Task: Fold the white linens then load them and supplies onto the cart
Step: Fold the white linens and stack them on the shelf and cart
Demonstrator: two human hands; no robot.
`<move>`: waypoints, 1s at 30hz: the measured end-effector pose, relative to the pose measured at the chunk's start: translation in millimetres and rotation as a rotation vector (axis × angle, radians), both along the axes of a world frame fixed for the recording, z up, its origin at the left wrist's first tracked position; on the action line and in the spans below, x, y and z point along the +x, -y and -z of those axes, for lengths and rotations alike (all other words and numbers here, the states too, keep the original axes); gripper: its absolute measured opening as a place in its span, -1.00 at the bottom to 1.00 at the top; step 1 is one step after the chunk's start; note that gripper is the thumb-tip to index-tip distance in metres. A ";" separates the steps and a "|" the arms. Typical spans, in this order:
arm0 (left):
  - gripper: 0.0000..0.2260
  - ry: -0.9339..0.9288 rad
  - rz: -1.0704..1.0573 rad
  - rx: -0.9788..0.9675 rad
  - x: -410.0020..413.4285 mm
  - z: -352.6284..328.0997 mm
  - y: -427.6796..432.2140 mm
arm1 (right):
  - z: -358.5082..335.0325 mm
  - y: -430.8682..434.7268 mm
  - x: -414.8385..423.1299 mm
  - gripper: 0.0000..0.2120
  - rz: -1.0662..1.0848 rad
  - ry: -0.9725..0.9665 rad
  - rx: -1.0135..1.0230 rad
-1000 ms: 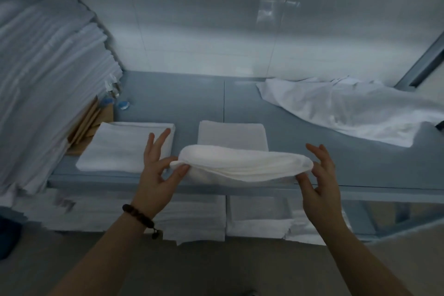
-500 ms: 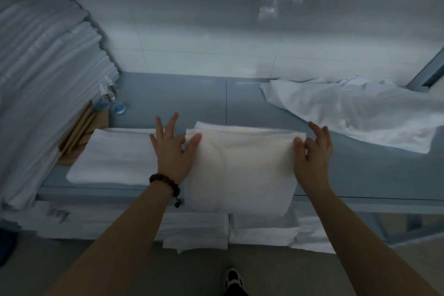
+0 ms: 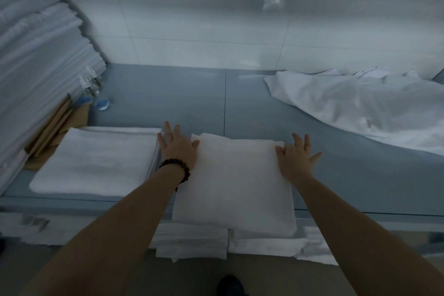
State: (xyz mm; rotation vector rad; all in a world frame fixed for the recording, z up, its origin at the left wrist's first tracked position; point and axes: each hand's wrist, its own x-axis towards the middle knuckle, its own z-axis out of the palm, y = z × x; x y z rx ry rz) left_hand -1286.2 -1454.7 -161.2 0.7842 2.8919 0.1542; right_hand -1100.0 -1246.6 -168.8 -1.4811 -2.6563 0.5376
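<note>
A folded white towel [image 3: 234, 182] lies flat at the front of the grey shelf top [image 3: 192, 103], its near edge hanging over the shelf's front. My left hand [image 3: 177, 149] rests at the towel's far left corner with fingers spread and the thumb on the cloth. At the far right corner my right hand [image 3: 295, 158] lies flat with straight, spread fingers. A second folded white towel [image 3: 96, 163] sits just left of my left hand. An unfolded white sheet [image 3: 360, 108] is crumpled at the right back.
A tall stack of folded white linens [image 3: 36, 67] fills the left side. Small bottles [image 3: 90, 84] with blue caps and brown paper packets [image 3: 55, 127] lie beside it. More folded linens [image 3: 192, 243] sit on the lower shelf. A tiled wall closes the back.
The towel was held up between both hands, then laid flat on the shelf. Both hands have let go of its corners and now lie open on them.
</note>
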 end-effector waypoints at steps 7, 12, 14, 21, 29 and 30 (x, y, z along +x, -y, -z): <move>-0.52 -0.046 0.240 0.078 45.4 -6.5 -7.6 | -5.0 47.7 -0.6 -0.60 -0.178 -0.140 0.260; -0.50 0.113 0.303 -0.028 82.2 26.3 -24.1 | 23.0 79.6 -17.2 -0.51 -0.383 0.095 0.072; -0.50 0.096 0.258 -0.025 79.4 34.6 -29.6 | 31.2 74.5 -22.5 -0.50 -0.389 0.115 0.079; -0.49 0.181 0.210 -0.036 56.9 8.6 -49.9 | 6.2 42.3 -49.3 -0.51 -0.452 0.139 -0.034; -0.51 0.093 0.248 -0.041 108.6 11.1 12.6 | 8.7 113.7 9.5 -0.50 -0.432 0.077 0.114; -0.51 0.100 0.242 -0.046 112.7 14.7 13.5 | 11.5 120.1 9.5 -0.50 -0.450 0.105 0.119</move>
